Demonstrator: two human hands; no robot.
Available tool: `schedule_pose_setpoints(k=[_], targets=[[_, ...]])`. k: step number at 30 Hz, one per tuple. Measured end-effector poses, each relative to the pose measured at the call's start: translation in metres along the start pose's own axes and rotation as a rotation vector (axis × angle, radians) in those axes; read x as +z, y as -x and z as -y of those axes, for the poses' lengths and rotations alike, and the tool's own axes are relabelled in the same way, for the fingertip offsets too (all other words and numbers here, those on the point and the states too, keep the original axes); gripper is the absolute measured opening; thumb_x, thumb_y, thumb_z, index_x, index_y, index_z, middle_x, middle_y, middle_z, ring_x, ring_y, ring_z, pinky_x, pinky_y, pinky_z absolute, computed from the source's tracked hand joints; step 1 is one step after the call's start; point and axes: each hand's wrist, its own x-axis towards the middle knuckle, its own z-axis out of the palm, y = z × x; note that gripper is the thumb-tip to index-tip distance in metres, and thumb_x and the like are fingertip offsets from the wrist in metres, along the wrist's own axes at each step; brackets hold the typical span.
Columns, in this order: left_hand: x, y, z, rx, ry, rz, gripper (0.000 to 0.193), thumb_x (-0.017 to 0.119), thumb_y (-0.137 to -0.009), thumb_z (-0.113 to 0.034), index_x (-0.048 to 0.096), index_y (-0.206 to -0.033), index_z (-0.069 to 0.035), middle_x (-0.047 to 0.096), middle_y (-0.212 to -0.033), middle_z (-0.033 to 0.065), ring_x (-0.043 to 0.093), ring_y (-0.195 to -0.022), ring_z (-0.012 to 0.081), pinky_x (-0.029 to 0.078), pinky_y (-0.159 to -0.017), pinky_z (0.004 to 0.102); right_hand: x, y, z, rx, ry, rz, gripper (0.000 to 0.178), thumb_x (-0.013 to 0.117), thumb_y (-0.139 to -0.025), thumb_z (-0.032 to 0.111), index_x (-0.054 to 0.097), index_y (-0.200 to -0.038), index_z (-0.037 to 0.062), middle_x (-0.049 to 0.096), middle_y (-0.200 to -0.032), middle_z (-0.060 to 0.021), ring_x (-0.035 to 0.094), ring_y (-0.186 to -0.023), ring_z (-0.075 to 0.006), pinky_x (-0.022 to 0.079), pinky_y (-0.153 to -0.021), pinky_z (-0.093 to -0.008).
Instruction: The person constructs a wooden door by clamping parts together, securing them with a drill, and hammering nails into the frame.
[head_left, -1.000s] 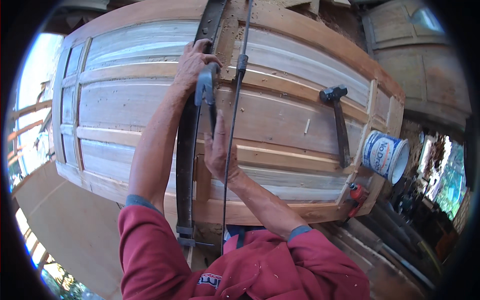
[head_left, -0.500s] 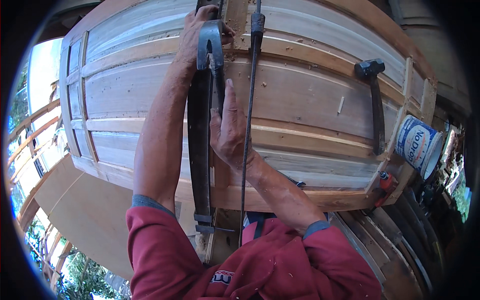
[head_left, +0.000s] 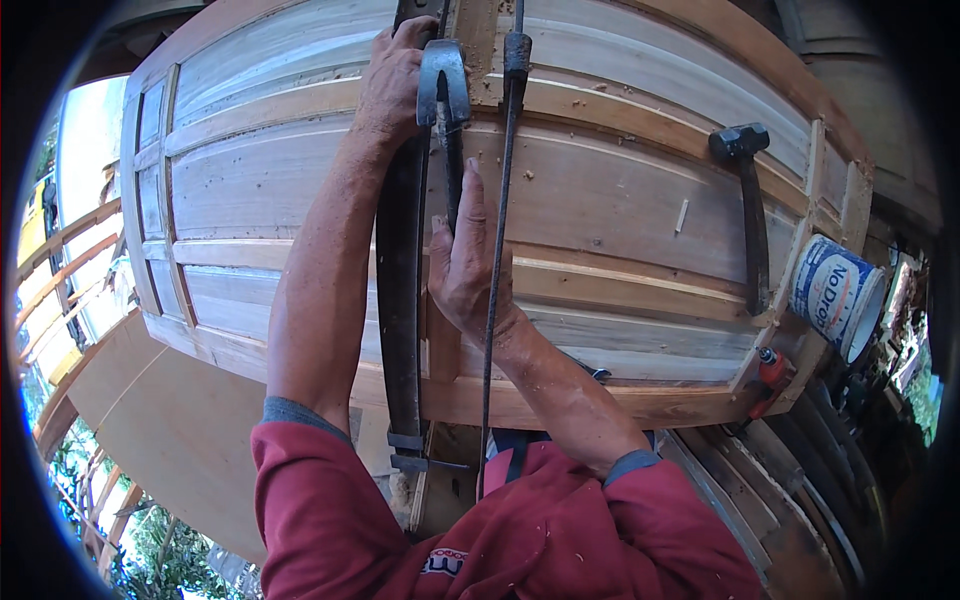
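A claw hammer [head_left: 443, 85] is held upright along a dark bar clamp [head_left: 400, 300], its metal head toward the far side. My right hand [head_left: 470, 270] is closed round the hammer's dark handle, thumb stretched along it. My left hand [head_left: 395, 80] is closed at the clamp's far end, beside the hammer head. The hammer covers some of its fingers, and what they grip is hidden. Beneath both hands lies a large panelled wooden door [head_left: 610, 190]. A second clamp with a thin rod [head_left: 497, 220] crosses the door just right of my right hand.
A sledgehammer [head_left: 748, 200] lies on the door's right side, near a small pale wood chip [head_left: 682, 216]. By the right edge are a white and blue bucket [head_left: 835, 295] and a red tool [head_left: 772, 370]. Wood shavings dot the door; planks [head_left: 740, 490] lie below right.
The hammer has shifted slightly to the right, with its head swung round a little, and my right hand has moved with it. My left hand stays at the clamp's far end.
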Motion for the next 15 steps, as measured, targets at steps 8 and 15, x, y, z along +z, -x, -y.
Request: schedule_pose_setpoints(k=[8,15], targets=[[-0.001,0.002,-0.009,-0.202,0.032,0.077,0.026,0.079,-0.075,-0.031,0.079,-0.1,-0.024,0.051,-0.141,0.012,0.042,-0.131,0.0381,0.036,-0.111,0.0469,-0.024,0.027,-0.01,0.038,0.172,0.155,0.069,0.057,-0.089,-0.004,0.025,-0.15,-0.012,0.051,-0.129,-0.0374,0.066,-0.094,-0.0473,0.057,-0.07,-0.0444],[-0.008,-0.001,-0.014,-0.277,0.038,0.107,0.024,0.082,-0.077,-0.034,0.08,-0.097,-0.022,0.049,-0.144,0.0165,0.039,-0.135,0.0394,0.034,-0.112,0.0486,-0.075,0.086,-0.017,-0.068,0.303,0.332,0.069,0.061,-0.083,-0.005,0.036,-0.147,-0.0101,0.052,-0.087,-0.0214,0.06,-0.068,-0.0363,0.051,-0.057,-0.0445]])
